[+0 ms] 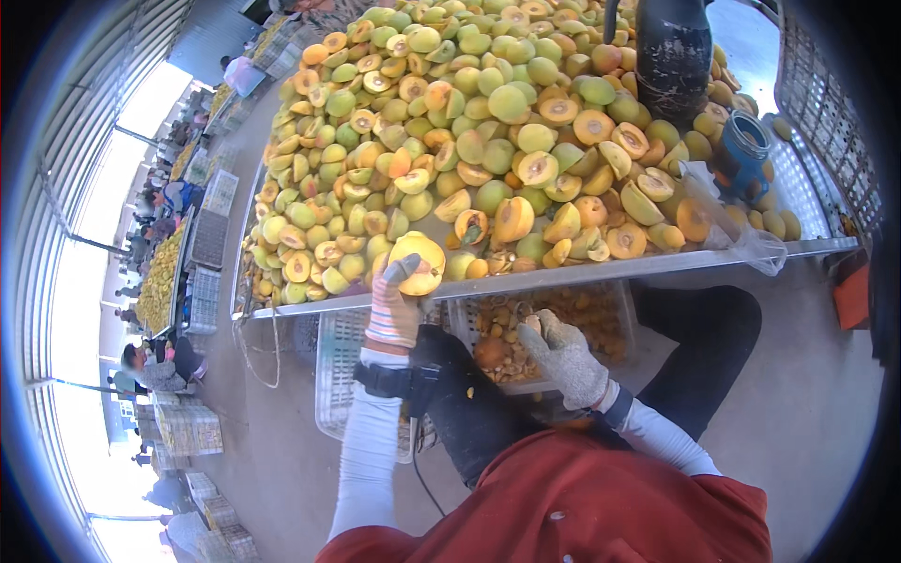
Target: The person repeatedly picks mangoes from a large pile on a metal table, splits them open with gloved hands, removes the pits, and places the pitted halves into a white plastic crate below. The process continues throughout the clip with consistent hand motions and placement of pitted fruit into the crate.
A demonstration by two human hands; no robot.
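My left hand (395, 302), in a striped knit glove, holds a halved yellow peach-like fruit (422, 264) at the metal table's near edge, its cut face up. My right hand (569, 355), in a grey knit glove, is closed around something small with a metal loop at its tip, perhaps a pitting tool; the fingers hide most of it. That hand is above a crate (628, 317) of fruit scraps and pits below the table edge. A large heap of halved green and yellow fruit (486, 148) covers the metal table (563, 274) before me.
A dark vessel (673, 63) and a blue jar (742, 155) stand at the right of the heap, with a clear plastic bag (750, 243) over the table edge. A white crate (338, 380) is below on the left. Other people and fruit tables are farther left.
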